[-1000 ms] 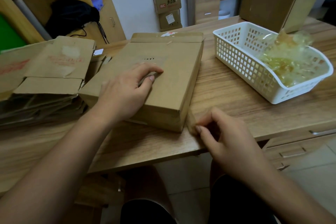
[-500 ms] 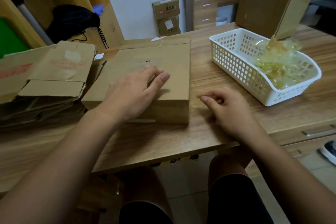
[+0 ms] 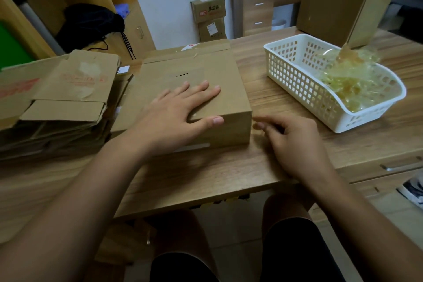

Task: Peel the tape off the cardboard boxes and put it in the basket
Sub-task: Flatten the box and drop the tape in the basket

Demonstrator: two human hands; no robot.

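A flat brown cardboard box (image 3: 219,71) lies on the wooden desk in front of me. My left hand (image 3: 176,114) rests flat on its top, fingers spread, thumb along the near right edge. My right hand (image 3: 295,142) lies on the desk just right of the box's near corner, fingers loosely curled with the tips by the box side; I cannot see any tape in it. A white plastic basket (image 3: 295,75) stands to the right, holding a crumpled heap of clear yellowish tape (image 3: 348,84).
A stack of flattened cardboard boxes (image 3: 57,98) fills the desk's left side. A tall cardboard box (image 3: 334,0) stands behind the basket. Desk drawers (image 3: 389,167) are at the lower right. More boxes (image 3: 209,16) sit on the floor by the far wall.
The box has been turned and slid so its near side faces me squarely. My right hand moved from the desk's front edge up beside the box corner. My left hand's fingers spread flat.
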